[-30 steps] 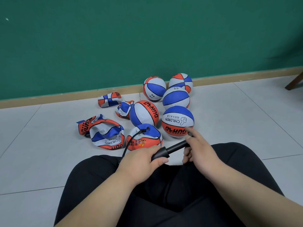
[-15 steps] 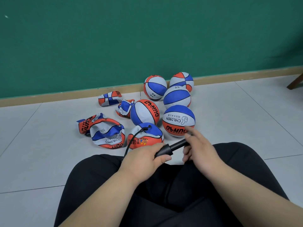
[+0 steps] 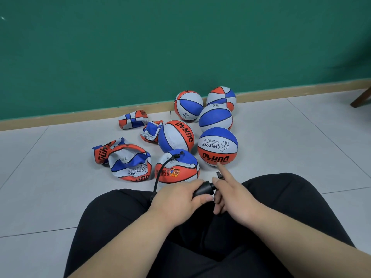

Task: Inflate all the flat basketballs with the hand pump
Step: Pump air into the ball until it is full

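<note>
Head camera: a seated person in black trousers [image 3: 281, 207] works a black hand pump [image 3: 202, 189] over the lap, on a pale tiled floor [image 3: 291, 137]. The left hand [image 3: 180, 199] is wrapped round the pump's barrel. The right hand [image 3: 234, 195] is just beside it at the handle end, its lower fingers curled about the handle and its index finger pointing straight out toward the balls.

A thin black hose [image 3: 158, 177] runs from the left side of the pump up to the valve on top of a part-filled basketball [image 3: 176, 167], which sags on the floor just beyond the knees. To its right sits a round ball printed CHILDREN [image 3: 217, 146]. Four more round basketballs [image 3: 215, 117] cluster behind, the farthest two against the tan skirting [image 3: 60, 119] of a green wall [image 3: 180, 47].

To the left lie four flat basketballs [image 3: 129, 165], crumpled and folded, two near and two farther back. A dark wooden chair leg [image 3: 361, 99] shows at the far right edge.
</note>
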